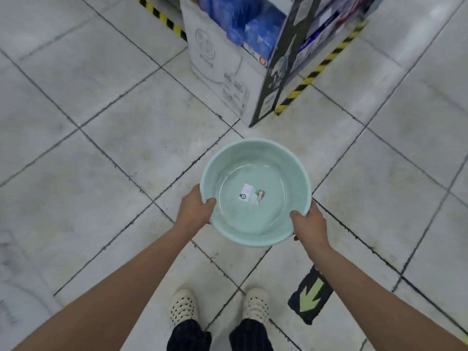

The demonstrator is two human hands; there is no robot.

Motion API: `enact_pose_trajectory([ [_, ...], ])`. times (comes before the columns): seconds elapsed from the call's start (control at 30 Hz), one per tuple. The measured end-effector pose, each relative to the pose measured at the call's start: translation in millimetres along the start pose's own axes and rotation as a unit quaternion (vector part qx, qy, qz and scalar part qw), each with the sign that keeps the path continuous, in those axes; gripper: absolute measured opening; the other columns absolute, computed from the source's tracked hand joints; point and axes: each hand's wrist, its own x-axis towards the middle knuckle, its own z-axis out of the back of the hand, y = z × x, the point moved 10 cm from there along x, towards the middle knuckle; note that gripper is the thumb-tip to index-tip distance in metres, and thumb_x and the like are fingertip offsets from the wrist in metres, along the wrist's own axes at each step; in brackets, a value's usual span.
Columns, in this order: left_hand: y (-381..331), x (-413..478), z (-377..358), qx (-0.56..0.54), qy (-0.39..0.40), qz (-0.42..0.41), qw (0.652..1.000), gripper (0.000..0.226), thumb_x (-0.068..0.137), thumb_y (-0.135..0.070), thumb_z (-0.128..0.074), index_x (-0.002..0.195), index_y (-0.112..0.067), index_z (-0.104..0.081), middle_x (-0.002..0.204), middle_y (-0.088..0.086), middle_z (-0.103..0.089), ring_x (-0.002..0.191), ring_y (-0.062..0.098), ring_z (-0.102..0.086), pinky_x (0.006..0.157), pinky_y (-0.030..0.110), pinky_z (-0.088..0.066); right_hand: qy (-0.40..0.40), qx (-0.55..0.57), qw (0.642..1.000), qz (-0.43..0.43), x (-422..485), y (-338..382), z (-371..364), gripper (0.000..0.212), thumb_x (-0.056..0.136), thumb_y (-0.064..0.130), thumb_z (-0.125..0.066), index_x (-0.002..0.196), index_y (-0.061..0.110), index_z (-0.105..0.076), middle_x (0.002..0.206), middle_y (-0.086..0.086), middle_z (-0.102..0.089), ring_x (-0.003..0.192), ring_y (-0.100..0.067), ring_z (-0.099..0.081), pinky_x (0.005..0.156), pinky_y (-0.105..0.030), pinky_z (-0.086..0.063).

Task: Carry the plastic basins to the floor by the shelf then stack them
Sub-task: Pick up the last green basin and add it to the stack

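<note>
A: Basin (255,171) — how is it held, and is any writing legible on it?

B: A round, smooth, pale green plastic basin is gripped at its near rim from both sides, above the tiled floor (101,153). The left hand (195,209) is closed on the rim, thumb inside; the right hand (307,225) is clamped likewise on the opposite side. A small sticker (250,196) is seen at the centre of the bottom, but its print is too small to be read.

A: What is seen nearer than the basin?

B: Cream perforated clogs (182,306) are planted below it; to its right a black floor sticker with a green arrow (310,296) is laid.

A: And beyond it?

B: A white cardboard display box (220,62) with faint, unreadable print is stood past the basin, blue packages (253,29) stacked inside. Yellow-black hazard tape (314,72) is run along its base. Open tile is left to the basin's left and right.
</note>
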Motion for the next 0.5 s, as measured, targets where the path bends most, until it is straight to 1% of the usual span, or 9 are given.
enact_pose_trajectory([
  [0.03, -18, -15, 18, -0.008, -0.007, -0.006, 1.0, 0.036, 0.085, -0.01, -0.053, 0.121, -0.013, -0.056, 0.098, 0.001, -0.065, 0.08, 0.014, -0.067, 0.05, 0.029, -0.059, 0.004, 0.004, 1.0, 0.009, -17, 20, 8, 0.031, 0.081, 0.013, -0.053, 0.109, 0.025, -0.058, 0.091, 0.003, -0.066, 0.081, -0.021, -0.066, 0.066, -0.041, -0.06],
  [0.07, -36, -30, 37, -0.014, -0.014, -0.014, 1.0, 0.036, 0.085, -0.009, -0.052, 0.12, -0.015, -0.057, 0.096, -0.001, -0.066, 0.078, 0.013, -0.067, 0.047, 0.027, -0.057, 0.01, 0.011, 1.0, 0.02, -35, 42, 15, 0.03, 0.082, 0.013, -0.054, 0.109, 0.025, -0.058, 0.09, 0.003, -0.067, 0.08, -0.022, -0.066, 0.065, -0.041, -0.06],
  [0.17, -85, -88, 98, -0.029, -0.043, -0.029, 0.998, 0.037, 0.085, -0.004, -0.052, 0.117, -0.021, -0.057, 0.09, -0.006, -0.064, 0.074, 0.01, -0.066, 0.044, 0.02, -0.052, 0.045, 0.019, 0.997, 0.055, -93, 100, 33, 0.028, 0.085, 0.013, -0.055, 0.109, 0.027, -0.057, 0.091, 0.002, -0.066, 0.076, -0.022, -0.067, 0.051, -0.031, -0.053],
  [0.2, -99, -110, 119, -0.035, -0.053, -0.027, 0.998, 0.036, 0.085, -0.003, -0.052, 0.115, -0.022, -0.058, 0.089, -0.006, -0.064, 0.072, 0.011, -0.066, 0.044, 0.02, -0.052, 0.057, 0.016, 0.996, 0.066, -113, 119, 38, 0.028, 0.085, 0.012, -0.056, 0.109, 0.027, -0.057, 0.093, 0.002, -0.066, 0.076, -0.02, -0.066, 0.05, -0.029, -0.052],
  [0.27, -119, -160, 163, -0.057, -0.076, -0.016, 0.995, 0.036, 0.084, -0.003, -0.052, 0.113, -0.025, -0.057, 0.09, -0.004, -0.064, 0.074, 0.016, -0.068, 0.046, 0.027, -0.056, 0.086, 0.013, 0.992, 0.089, -155, 158, 45, 0.029, 0.085, 0.011, -0.056, 0.11, 0.026, -0.058, 0.095, 0.003, -0.067, 0.08, -0.016, -0.065, 0.056, -0.028, -0.053],
  [0.33, -132, -213, 207, -0.086, -0.104, -0.012, 0.991, 0.038, 0.084, -0.003, -0.053, 0.115, -0.025, -0.057, 0.093, -0.001, -0.065, 0.076, 0.021, -0.07, 0.05, 0.033, -0.059, 0.12, 0.003, 0.986, 0.12, -196, 199, 46, 0.031, 0.084, 0.009, -0.056, 0.11, 0.028, -0.057, 0.095, 0.006, -0.066, 0.084, -0.011, -0.063, 0.059, -0.027, -0.05],
  [0.4, -137, -269, 251, -0.121, -0.147, -0.001, 0.982, 0.039, 0.084, -0.002, -0.053, 0.115, -0.025, -0.058, 0.093, 0.001, -0.066, 0.073, 0.018, -0.07, 0.049, 0.03, -0.057, 0.161, -0.006, 0.975, 0.156, -240, 240, 39, 0.036, 0.084, 0.007, -0.055, 0.111, 0.031, -0.056, 0.096, 0.01, -0.064, 0.086, -0.008, -0.061, 0.06, -0.025, -0.047],
  [0.47, -133, -324, 288, -0.162, -0.195, 0.009, 0.967, 0.038, 0.084, 0.0, -0.052, 0.112, -0.025, -0.059, 0.092, 0.0, -0.066, 0.069, 0.015, -0.069, 0.049, 0.028, -0.056, 0.207, -0.024, 0.959, 0.193, -285, 276, 26, 0.041, 0.082, 0.007, -0.056, 0.114, 0.032, -0.056, 0.099, 0.01, -0.064, 0.089, -0.009, -0.061, 0.063, -0.028, -0.049],
  [0.5, -128, -350, 304, -0.182, -0.219, 0.015, 0.959, 0.038, 0.084, 0.0, -0.052, 0.111, -0.026, -0.06, 0.093, 0.001, -0.066, 0.07, 0.014, -0.069, 0.049, 0.028, -0.056, 0.228, -0.037, 0.949, 0.216, -307, 294, 19, 0.042, 0.081, 0.006, -0.056, 0.115, 0.032, -0.056, 0.099, 0.01, -0.065, 0.089, -0.009, -0.061, 0.064, -0.029, -0.049],
])
